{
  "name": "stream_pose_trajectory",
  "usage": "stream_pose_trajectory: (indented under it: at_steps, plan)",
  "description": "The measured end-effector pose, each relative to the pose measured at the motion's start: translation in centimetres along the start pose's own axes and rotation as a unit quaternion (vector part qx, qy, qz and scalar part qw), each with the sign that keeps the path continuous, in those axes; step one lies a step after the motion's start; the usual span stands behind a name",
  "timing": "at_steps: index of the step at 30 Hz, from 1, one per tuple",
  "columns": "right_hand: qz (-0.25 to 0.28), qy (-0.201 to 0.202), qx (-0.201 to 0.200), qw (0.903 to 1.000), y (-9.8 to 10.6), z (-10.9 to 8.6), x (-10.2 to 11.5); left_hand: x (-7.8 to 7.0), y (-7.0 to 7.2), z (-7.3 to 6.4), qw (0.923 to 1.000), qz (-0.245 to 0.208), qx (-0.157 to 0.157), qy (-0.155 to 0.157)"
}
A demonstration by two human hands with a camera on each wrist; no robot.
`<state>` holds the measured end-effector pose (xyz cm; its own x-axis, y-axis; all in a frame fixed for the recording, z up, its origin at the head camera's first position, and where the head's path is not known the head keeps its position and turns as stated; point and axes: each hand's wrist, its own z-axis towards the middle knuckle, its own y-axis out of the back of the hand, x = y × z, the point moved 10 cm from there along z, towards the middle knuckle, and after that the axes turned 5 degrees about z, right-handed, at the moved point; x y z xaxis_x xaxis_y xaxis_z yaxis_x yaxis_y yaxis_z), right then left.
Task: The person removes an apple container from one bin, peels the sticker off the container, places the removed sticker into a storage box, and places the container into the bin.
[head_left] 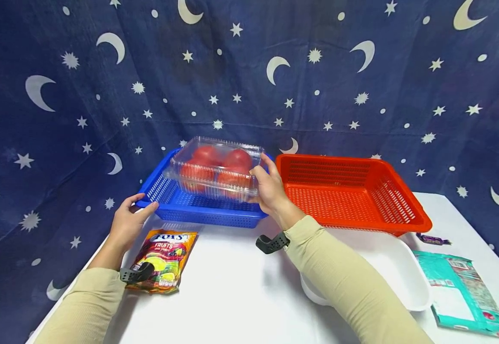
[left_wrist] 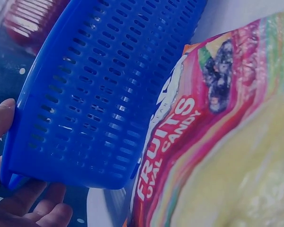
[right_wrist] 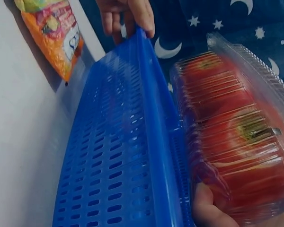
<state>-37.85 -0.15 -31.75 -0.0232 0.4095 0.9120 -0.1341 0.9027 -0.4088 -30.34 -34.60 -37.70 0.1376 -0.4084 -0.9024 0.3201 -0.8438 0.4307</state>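
My right hand (head_left: 270, 188) grips the right end of a clear plastic clamshell box (head_left: 215, 184), holding it tilted above a blue basket (head_left: 215, 217). Inside the box are several round red fruits (right_wrist: 241, 132) that look like apples. At the basket's near left corner, my left hand (head_left: 128, 222) holds the rim; in the left wrist view the thumb (left_wrist: 2, 118) lies over the rim and the other fingers are below it. An orange bag of Fox's fruit candy (head_left: 163, 260) lies beside the left forearm, in front of the basket.
A red basket (head_left: 331, 203) stands to the right of the blue one. Partly under my right forearm is a white tray (head_left: 397, 272). Farther right lie a teal packet (head_left: 464, 291) and a small purple wrapped candy (head_left: 433, 239). A starry blue curtain (head_left: 249, 71) hangs behind.
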Motion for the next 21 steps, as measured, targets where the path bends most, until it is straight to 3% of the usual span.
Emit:
stream_pose_trajectory:
  at_steps: [6,21]
  plan:
    - [-0.031,-0.002,-0.008,0.9995,0.1,0.9,-0.8,-0.1,-0.1,-0.1,0.9999,0.015,0.005,0.004]
    - [-0.077,-0.059,-0.011,0.9952,-0.8,2.0,-3.5,0.1,0.1,-0.1,0.9999,0.015,-0.002,0.009]
